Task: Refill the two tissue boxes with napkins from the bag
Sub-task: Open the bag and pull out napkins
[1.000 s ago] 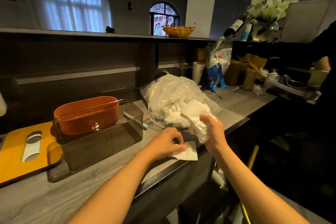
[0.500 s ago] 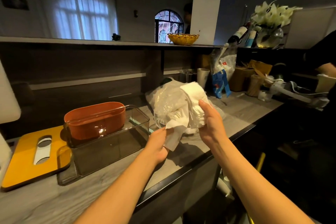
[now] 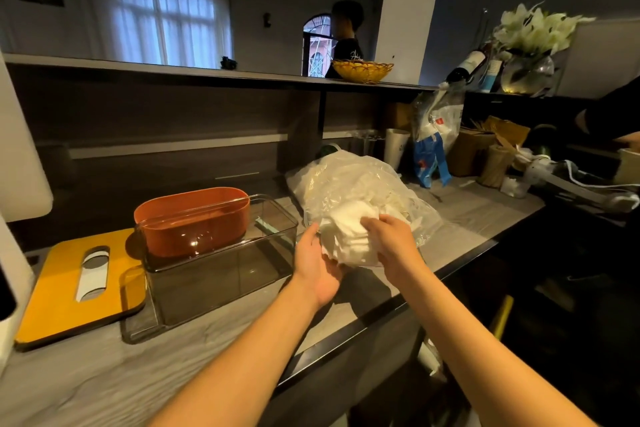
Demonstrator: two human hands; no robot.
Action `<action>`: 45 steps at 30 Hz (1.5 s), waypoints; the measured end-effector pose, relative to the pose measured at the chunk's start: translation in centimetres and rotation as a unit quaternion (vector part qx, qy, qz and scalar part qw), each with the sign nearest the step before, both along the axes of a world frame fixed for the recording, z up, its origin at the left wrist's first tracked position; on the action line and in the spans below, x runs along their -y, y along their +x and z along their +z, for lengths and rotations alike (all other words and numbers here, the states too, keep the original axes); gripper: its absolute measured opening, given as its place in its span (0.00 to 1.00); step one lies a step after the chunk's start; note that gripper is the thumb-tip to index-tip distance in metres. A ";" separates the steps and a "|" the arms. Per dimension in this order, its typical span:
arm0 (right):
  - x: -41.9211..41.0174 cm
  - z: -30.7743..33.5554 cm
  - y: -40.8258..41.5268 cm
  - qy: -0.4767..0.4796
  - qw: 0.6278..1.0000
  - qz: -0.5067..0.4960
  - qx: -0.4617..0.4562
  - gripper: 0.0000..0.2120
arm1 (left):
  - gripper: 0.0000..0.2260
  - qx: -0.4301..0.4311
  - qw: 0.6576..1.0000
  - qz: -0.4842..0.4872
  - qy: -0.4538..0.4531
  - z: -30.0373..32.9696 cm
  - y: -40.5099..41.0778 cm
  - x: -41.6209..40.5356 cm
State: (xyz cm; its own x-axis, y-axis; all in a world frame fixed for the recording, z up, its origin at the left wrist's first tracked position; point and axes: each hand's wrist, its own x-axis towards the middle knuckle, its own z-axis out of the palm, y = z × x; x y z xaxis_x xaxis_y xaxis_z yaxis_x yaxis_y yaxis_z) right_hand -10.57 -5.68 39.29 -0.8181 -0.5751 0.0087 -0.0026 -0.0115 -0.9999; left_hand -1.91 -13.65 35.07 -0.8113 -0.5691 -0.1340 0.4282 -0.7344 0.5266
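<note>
While we hold the wad of napkins (image 3: 349, 239) between our two hands at the mouth of the plastic bag (image 3: 363, 184), nothing has yet gone into either box. Our left hand (image 3: 317, 265) cups the wad from below and the left, fingers fairly straight and spread under the paper. Our right hand (image 3: 389, 239) sits on top from the right, fingers curled down over the stack.

To the left on the countertop (image 3: 464, 218) stands the clear tissue box (image 3: 221, 263), open at the top, with the orange tissue box (image 3: 194, 218) resting in its far end. The yellow lid (image 3: 79, 284) lies flat further left.

We judge the risks as these: the napkins look loose and crumpled, so a slack hold could shed sheets over the near counter edge. Film from the bag may cling and drag along. A bunched wad could also jam in the orange box, which blocks part of the clear one.
</note>
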 end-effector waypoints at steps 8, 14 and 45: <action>1.3 -2.6 0.9 0.071 0.989 -0.016 -0.128 0.10 | 0.20 0.037 0.999 -0.010 -0.035 0.1 0.3 -0.1; 0.6 -3.7 -0.1 0.061 0.976 -0.043 -0.206 0.17 | 0.12 0.164 0.970 0.027 -0.178 -0.4 0.2 0.4; 1.2 -6.2 -1.8 0.019 0.983 -0.090 -0.161 0.13 | 0.10 0.291 0.807 0.218 -0.466 -1.3 -0.9 -0.1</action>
State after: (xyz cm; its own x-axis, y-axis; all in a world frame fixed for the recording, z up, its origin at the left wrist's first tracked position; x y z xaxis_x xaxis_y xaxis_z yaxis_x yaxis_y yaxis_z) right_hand -12.36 -6.86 33.11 -0.8653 -0.4256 0.2649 -0.3167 0.0547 -0.9469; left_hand -2.76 -13.55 33.73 -0.4613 -0.8566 0.2311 0.0209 0.2499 0.9680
